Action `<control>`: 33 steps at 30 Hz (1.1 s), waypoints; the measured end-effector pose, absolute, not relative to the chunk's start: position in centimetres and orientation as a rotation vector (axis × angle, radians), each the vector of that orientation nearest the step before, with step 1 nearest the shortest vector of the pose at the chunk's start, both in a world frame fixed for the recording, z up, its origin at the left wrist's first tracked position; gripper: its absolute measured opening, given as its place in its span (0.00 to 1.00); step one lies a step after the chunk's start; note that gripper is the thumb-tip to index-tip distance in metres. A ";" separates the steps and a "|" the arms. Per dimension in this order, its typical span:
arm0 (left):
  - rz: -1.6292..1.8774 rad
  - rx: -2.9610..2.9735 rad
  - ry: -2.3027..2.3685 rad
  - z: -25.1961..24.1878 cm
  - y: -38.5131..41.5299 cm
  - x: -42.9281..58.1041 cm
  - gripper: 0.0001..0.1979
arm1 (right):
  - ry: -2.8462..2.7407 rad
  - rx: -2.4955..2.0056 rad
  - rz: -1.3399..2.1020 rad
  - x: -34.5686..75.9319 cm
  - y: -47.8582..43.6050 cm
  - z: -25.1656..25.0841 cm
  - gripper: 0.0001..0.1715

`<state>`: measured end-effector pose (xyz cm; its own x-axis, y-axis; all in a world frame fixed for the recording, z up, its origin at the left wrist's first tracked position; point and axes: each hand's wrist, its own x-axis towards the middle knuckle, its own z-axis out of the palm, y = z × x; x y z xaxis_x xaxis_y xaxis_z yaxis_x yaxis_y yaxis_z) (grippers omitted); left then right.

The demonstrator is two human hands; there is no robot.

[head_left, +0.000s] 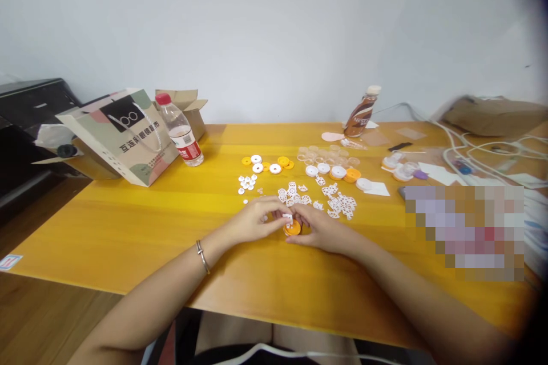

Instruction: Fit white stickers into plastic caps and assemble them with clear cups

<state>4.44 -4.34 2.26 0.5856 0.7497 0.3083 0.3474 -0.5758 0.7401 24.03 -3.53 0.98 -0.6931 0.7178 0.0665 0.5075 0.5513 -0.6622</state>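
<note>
My left hand and my right hand meet over the middle of the yellow table. Both pinch a small round orange disc that has a small white piece on top of it. The fingers of both hands are closed around it. Just beyond my hands lies a scatter of small white flat plastic pieces. Further back lie orange and white discs and several clear rings.
A paper bag, a water bottle and an open cardboard box stand at the back left. A brown drink bottle stands at the back. White cables and a blurred patch lie at the right.
</note>
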 end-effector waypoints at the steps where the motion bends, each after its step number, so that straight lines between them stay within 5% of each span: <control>1: 0.822 2.192 0.878 2.1 -4.3 4.5 0.09 | -2.453 -1.010 0.901 24.0 -3.5 0.9 0.16; 22: 0.760 2.338 0.858 1.2 -4.8 5.1 0.10 | -2.367 -0.924 0.948 24.0 -3.2 0.4 0.13; 33: 1.068 2.326 1.128 3.8 4.2 7.3 0.12 | -1.601 -0.877 1.749 23.9 -2.7 0.1 0.26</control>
<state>7.27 4.25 3.84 0.4012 0.7798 0.4805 0.5219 -0.6258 0.5797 23.87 -2.71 0.08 -0.5991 0.7974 -0.0715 0.0007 -0.0888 -0.9960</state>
